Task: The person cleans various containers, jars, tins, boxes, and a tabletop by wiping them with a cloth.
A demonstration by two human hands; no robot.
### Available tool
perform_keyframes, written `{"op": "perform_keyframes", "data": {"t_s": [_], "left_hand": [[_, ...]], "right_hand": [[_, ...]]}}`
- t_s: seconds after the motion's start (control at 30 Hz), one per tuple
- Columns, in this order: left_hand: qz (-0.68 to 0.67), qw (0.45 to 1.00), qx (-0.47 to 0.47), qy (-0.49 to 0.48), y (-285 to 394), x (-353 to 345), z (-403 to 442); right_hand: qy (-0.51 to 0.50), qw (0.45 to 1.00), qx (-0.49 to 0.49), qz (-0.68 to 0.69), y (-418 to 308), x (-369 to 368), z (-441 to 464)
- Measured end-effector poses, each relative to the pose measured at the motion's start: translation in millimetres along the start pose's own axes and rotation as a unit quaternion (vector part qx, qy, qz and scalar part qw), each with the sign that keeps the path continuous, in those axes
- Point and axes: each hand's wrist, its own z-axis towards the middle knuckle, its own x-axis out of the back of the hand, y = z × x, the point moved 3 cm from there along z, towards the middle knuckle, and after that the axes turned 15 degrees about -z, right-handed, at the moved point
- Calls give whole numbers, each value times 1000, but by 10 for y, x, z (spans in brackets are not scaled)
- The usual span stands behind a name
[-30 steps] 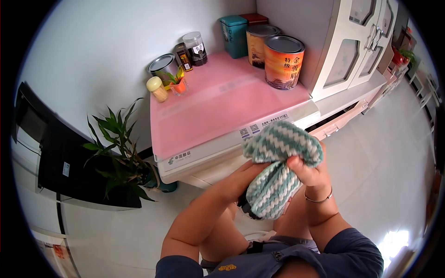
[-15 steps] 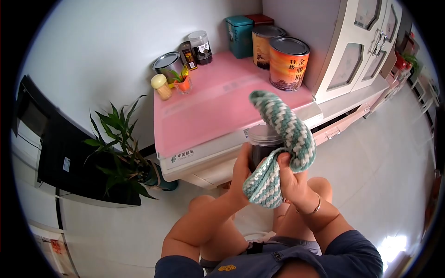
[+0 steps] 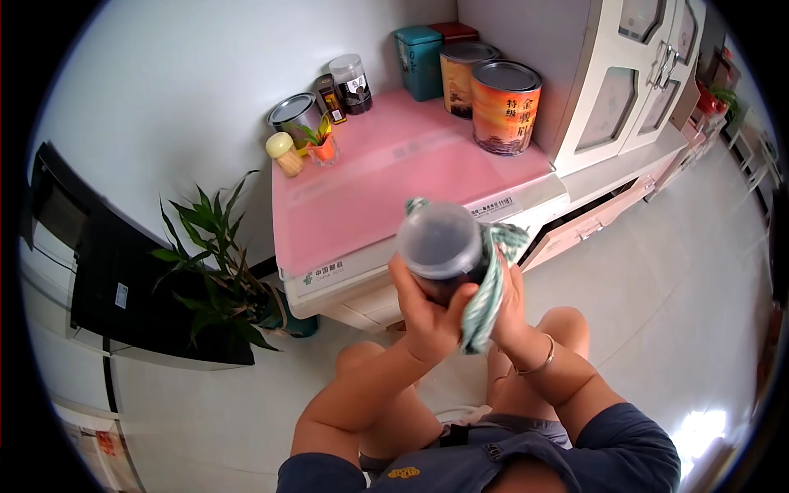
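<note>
From the head view, my only one, I see that the jar (image 3: 440, 238) has swung round: its clear, round end now faces up at the camera, where half a second ago the jar stood more upright and the cloth (image 3: 485, 308) rose high beside it. The green-and-white cloth has dropped to the jar's right flank, a bit showing behind too, so I judge the wiping surface to be on the side wall now. My left hand (image 3: 431, 316) is wrapped around the jar; my right hand (image 3: 508, 308) presses the cloth against it.

The jar is held up near the front edge of the table (image 3: 345, 226); I can't tell how closely it clears it. The toothpick holder (image 3: 284, 154) and orange tin (image 3: 506, 115) sit farther back, leaving room around my hands. To the right, the drawer (image 3: 567, 238) shows a dark gap above its front.
</note>
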Motion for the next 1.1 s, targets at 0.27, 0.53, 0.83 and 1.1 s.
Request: {"op": "perform_keyframes", "data": {"t_s": [0.27, 0.53, 0.83, 1.1], "left_hand": [[288, 919, -182, -199, 108, -89, 30], [300, 904, -163, -256, 36, -161, -12], [305, 850, -278, -328, -14, -184, -142], [160, 938, -33, -305, -56, -73, -106]], "right_hand": [[-242, 960, 100, 97, 478, 62, 98], [-156, 971, 162, 79, 309, 154, -41], [-275, 949, 42, 151, 1297, 450, -261], [-247, 960, 123, 37, 472, 315, -30]]}}
